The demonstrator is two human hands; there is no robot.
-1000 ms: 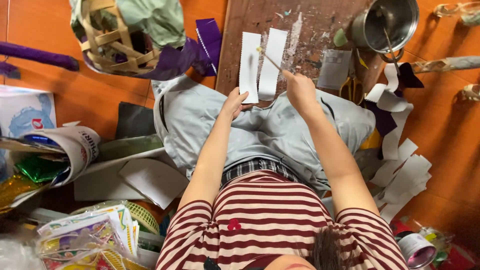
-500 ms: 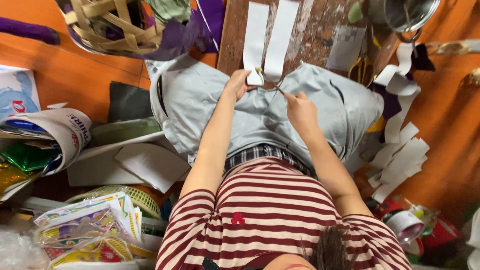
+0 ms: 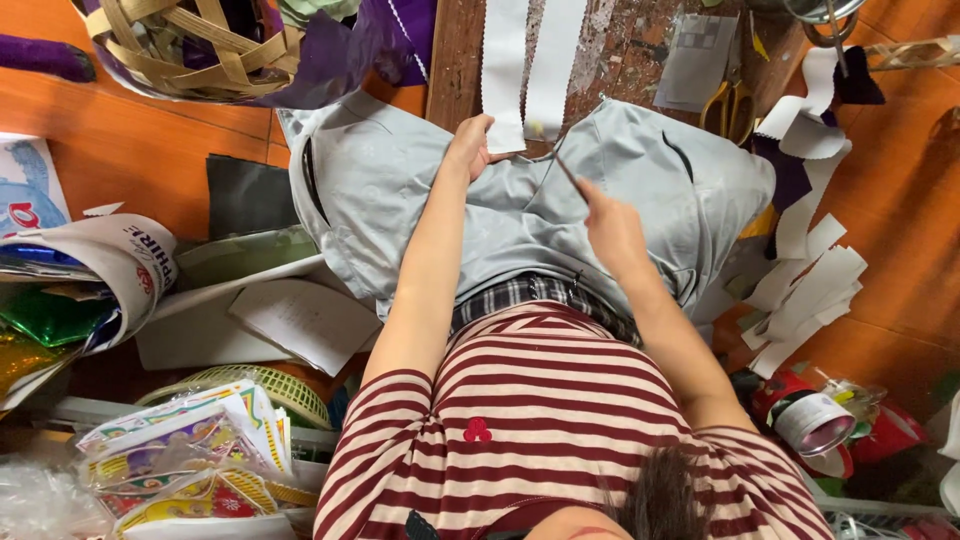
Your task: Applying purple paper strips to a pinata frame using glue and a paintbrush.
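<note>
At the top centre of the frame, two long white paper strips (image 3: pixel 528 60) lie side by side on a scuffed, paint-flecked wooden worktop (image 3: pixel 620 50), their lower ends hanging over its near edge. The left hand (image 3: pixel 468 148) sits just under that edge, fingers closed in a pinch on the bottom corner of the left strip. To its right, the right hand (image 3: pixel 612 228) hovers over the lap, fingers curled tight around a thin dark stick (image 3: pixel 568 172) whose tip slants up toward the strips; what kind of tool it is cannot be told. Both hands work above smooth grey trousers (image 3: pixel 520 210) with soft folds, below which show a checked waistband and a maroon-and-cream striped shirt (image 3: pixel 540 420).

At the upper right, one pair of yellow-handled scissors (image 3: pixel 732 100) rests on the worktop beside a small grey printed sheet. A loose heap of cut white strips (image 3: pixel 810 290) with wavy edges spills down the right side onto the glossy orange floor (image 3: pixel 120 140). At the upper left stands one basket (image 3: pixel 190 50) woven of flat tan bands, with purple fabric draped against it. Lower right, one roll of tape (image 3: pixel 812 420) lies among red scraps. Lower left holds stacked colourful printed papers and shiny foil.
</note>
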